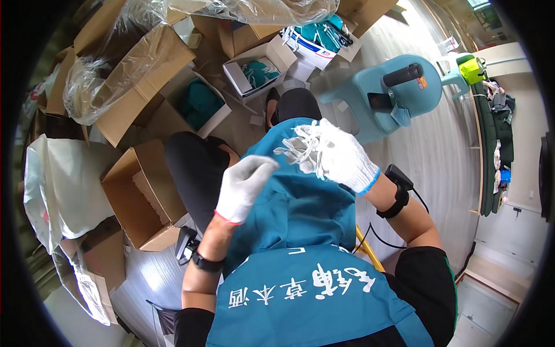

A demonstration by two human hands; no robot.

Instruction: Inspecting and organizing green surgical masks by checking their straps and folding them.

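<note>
My right hand (341,153), in a white knit glove with a blue cuff, is closed around a bundle of thin white looped cords (302,149). The loops stick out past the fingers on the left side. Left of it, my left hand (245,182) wears a white glove with a red cuff. Its fingers are curled together, and whatever they pinch, if anything, does not show. Both hands are apart, above the teal apron (289,202) spread over my lap.
Small boxes holding teal cloth items (199,101) stand ahead, beside large cartons with clear plastic (139,75). An open carton (144,196) sits at left. On the right, a light-blue plastic stool (370,87) carries a black bottle (403,75), a phone (380,102) and a face mask (400,114).
</note>
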